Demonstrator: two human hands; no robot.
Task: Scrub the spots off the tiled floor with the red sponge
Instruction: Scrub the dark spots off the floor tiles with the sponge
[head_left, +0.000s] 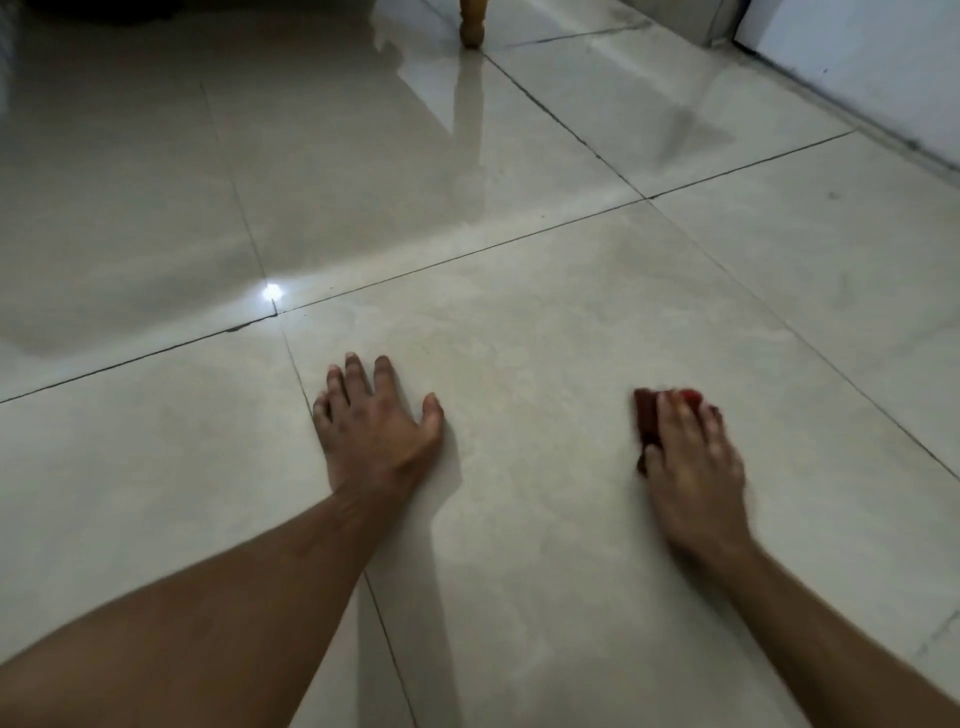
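My right hand (693, 467) presses the red sponge (649, 418) flat onto the beige tiled floor (545, 338); the hand covers most of the sponge, and only its left and far edges show. The hand is blurred. My left hand (376, 426) lies palm down on the same large tile, fingers spread, holding nothing. A few small dark specks (832, 196) mark the tiles to the far right; I cannot make out any spot under the sponge.
A wooden furniture leg (471, 23) stands on the floor at the top centre. A white wall with a dark skirting line (883, 130) runs along the right. A bright light reflection (271, 292) shines on the glossy tiles to the left.
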